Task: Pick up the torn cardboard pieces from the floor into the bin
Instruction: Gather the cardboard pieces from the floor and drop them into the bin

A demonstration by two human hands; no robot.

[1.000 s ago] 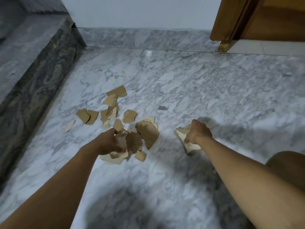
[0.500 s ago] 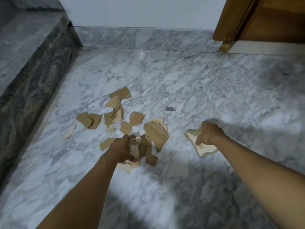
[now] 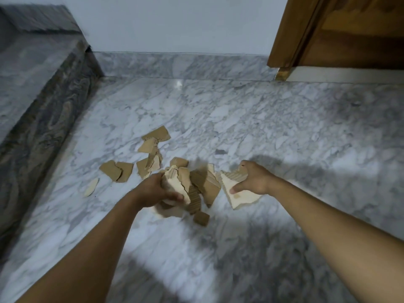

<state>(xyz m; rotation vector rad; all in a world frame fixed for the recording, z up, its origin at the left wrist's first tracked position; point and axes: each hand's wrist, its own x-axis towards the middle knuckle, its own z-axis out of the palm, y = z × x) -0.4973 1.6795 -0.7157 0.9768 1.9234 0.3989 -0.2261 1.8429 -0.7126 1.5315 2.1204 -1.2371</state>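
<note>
Left hand [image 3: 156, 190]: clamped round a bunch of torn cardboard pieces [image 3: 185, 186].
Right hand [image 3: 254, 180]: pinching a pale piece [image 3: 239, 196], just beside the bunch.
Loose pieces [image 3: 122, 171]: on the floor [image 3: 284, 138], beyond the left hand.
Bin: not in view.
Progress, as judged: gathering under way, binning not yet done.

The torn cardboard pieces [image 3: 115, 171] before me are tan, some cream-faced, some ribbed in stripes. The floor [image 3: 273, 119] is white marble veined grey; the left step [image 3: 43, 119] swirls dark grey; the far door [image 3: 354, 33] is brown.
</note>
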